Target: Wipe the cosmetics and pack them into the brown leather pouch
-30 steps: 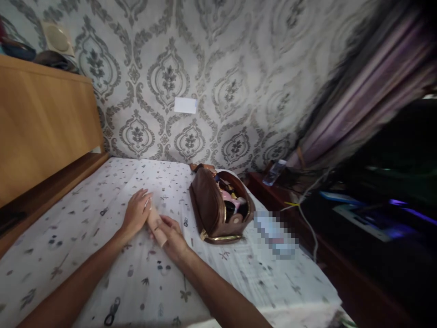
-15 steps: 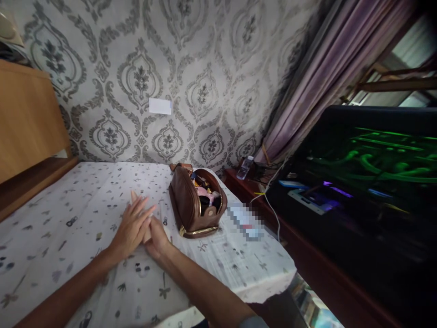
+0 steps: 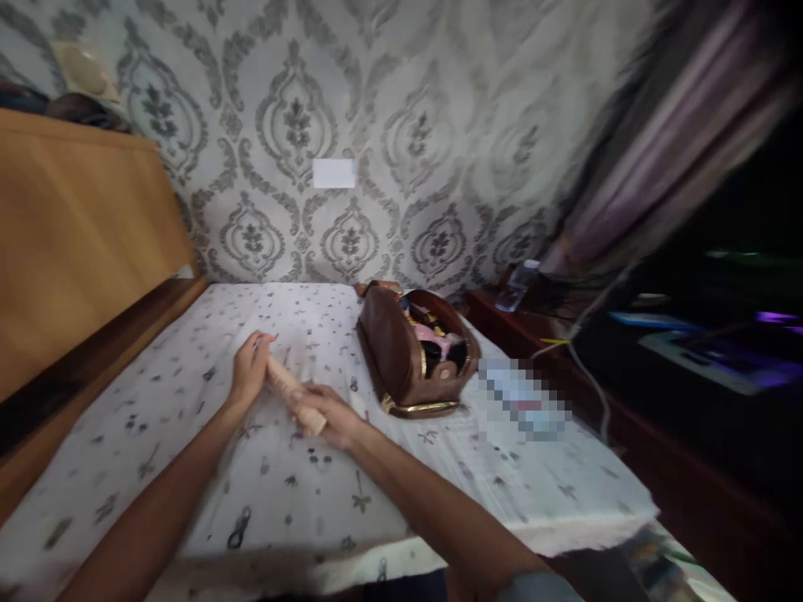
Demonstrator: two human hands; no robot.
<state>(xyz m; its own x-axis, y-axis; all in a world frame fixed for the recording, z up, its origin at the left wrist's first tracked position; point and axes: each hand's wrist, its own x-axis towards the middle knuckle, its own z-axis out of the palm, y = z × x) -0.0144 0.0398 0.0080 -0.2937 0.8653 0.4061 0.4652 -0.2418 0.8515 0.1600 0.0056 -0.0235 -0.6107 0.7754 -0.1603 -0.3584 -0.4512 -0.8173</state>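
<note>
A slim beige tube (image 3: pixel 285 380), perhaps of cosmetics, slants over the patterned sheet, with its upper end toward my left hand. My right hand (image 3: pixel 329 411) is closed around its lower half, thumb on top. My left hand (image 3: pixel 249 368) is just left of the tube's upper end, fingers bent together; motion blur hides what they hold, if anything. Right of both hands stands a brown leather bag (image 3: pixel 401 359), its gold zip undone, with pink and black items showing inside.
The white patterned sheet (image 3: pixel 188 468) covers the bed under my hands. A wooden cabinet (image 3: pixel 81 226) borders it on the left. At right are a pixelated patch (image 3: pixel 524 401), a clear bottle (image 3: pixel 518 286), a white cable (image 3: pixel 593 380) and a dark desk area.
My hands have moved apart from being pressed together, and the beige tube between them now shows clearly. The view has swung left, so the bag appears further right.
</note>
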